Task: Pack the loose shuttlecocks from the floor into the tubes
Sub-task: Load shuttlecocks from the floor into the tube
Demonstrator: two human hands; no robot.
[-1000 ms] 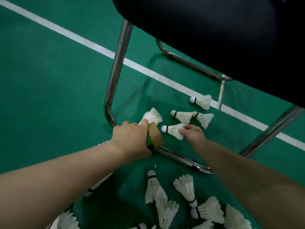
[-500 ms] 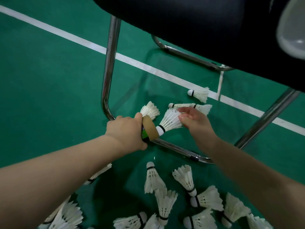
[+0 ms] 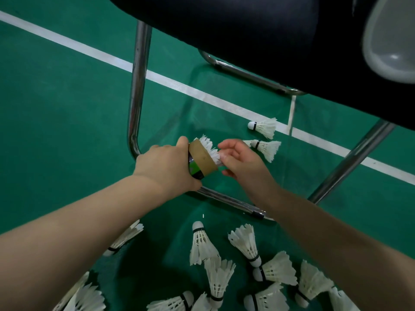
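Note:
My left hand (image 3: pixel 167 166) grips a cardboard tube (image 3: pixel 201 159) with a green and black label near its open end. White feathers of a shuttlecock (image 3: pixel 211 148) stick out of that opening. My right hand (image 3: pixel 241 159) pinches the feathers at the tube's mouth with its fingertips. Two loose shuttlecocks (image 3: pixel 265 127) lie on the green floor just beyond my right hand, one of them (image 3: pixel 267 148) close to my knuckles. Several more shuttlecocks (image 3: pixel 246 243) lie scattered on the floor below my arms.
A chair with a dark seat (image 3: pixel 247 37) overhangs the spot. Its chrome legs (image 3: pixel 137 97) and floor rail (image 3: pixel 226 199) frame my hands. A white court line (image 3: pixel 89 50) crosses the green floor. A grey blurred object (image 3: pixel 390 39) shows at the top right.
My right hand lifted a shuttlecock from the floor under the chair, turned it cork-first and pushed it into the tube, so only its feathers show. The view shifted slightly.

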